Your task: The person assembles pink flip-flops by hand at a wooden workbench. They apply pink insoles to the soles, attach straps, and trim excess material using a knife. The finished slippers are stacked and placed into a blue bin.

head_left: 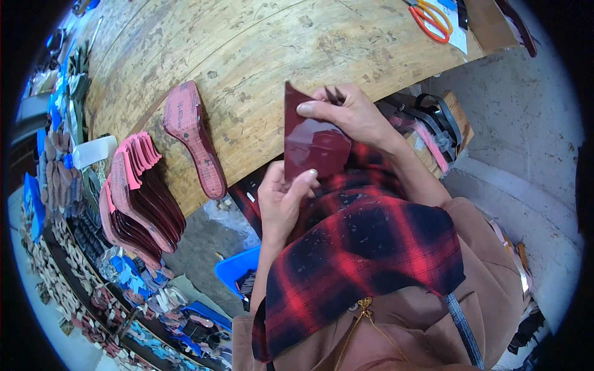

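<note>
A glossy dark-maroon sheet of leather-like material [314, 147] is held up in front of the table's near edge, over my lap. My left hand [281, 201] pinches its lower edge, the thumb lying on the face. At the upper right, my right hand [354, 119] grips it with the thumb on top; narrow pointed ends of the material stick up behind those fingers. Whether the sheet is one layer or several I cannot tell. Left of my hands, a single pink shoe insole [195, 139] lies on the wooden table [260, 55], its narrow end near the edge.
Stacked pink and maroon insoles [145, 191] stand at the table's left edge, beside a whitish bottle [94, 151]. Orange-handled scissors [431, 21] lie far right. Under the table on the right are sandals [439, 117]; a blue tub [238, 269] sits below left. Shoe parts crowd the lower left.
</note>
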The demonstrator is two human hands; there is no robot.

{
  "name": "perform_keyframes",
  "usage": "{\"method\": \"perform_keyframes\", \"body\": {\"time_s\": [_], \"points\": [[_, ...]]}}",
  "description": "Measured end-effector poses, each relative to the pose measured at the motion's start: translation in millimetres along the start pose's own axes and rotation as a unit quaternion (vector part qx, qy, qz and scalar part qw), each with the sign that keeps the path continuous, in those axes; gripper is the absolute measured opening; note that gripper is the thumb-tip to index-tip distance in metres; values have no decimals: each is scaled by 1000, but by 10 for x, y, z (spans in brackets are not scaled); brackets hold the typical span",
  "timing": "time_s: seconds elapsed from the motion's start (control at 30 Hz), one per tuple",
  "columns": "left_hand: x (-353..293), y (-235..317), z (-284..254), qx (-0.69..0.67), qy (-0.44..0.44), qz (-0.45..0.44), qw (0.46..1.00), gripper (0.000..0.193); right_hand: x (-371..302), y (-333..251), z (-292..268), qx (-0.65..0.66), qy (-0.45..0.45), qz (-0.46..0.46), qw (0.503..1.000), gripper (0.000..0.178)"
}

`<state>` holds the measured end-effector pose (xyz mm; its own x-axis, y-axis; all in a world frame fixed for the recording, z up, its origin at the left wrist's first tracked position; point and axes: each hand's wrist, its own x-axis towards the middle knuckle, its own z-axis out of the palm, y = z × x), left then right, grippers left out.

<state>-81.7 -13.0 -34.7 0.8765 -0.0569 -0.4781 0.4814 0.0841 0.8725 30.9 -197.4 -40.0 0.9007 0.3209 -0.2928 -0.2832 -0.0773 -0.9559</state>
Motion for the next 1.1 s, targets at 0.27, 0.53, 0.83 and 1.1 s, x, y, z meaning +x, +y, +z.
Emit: {"method": "perform_keyframes", "body": {"time_s": [0.27, 0.53, 0.83, 1.1], "points": [[203, 57, -29, 500, 114, 462, 724, 72, -4, 100, 175, 140, 30, 78, 987, 27], [257, 133, -54, 208, 115, 309, 921, 27, -10, -33, 19, 122, 158, -90, 976, 38], [188, 175, 12, -216, -1, 78, 973, 28, -90, -245, 97, 30, -111, 49, 992, 38], [174, 82, -56, -256, 36, 73, 963, 34, -123, -32, 197, 82, -140, 55, 985, 26]]}}
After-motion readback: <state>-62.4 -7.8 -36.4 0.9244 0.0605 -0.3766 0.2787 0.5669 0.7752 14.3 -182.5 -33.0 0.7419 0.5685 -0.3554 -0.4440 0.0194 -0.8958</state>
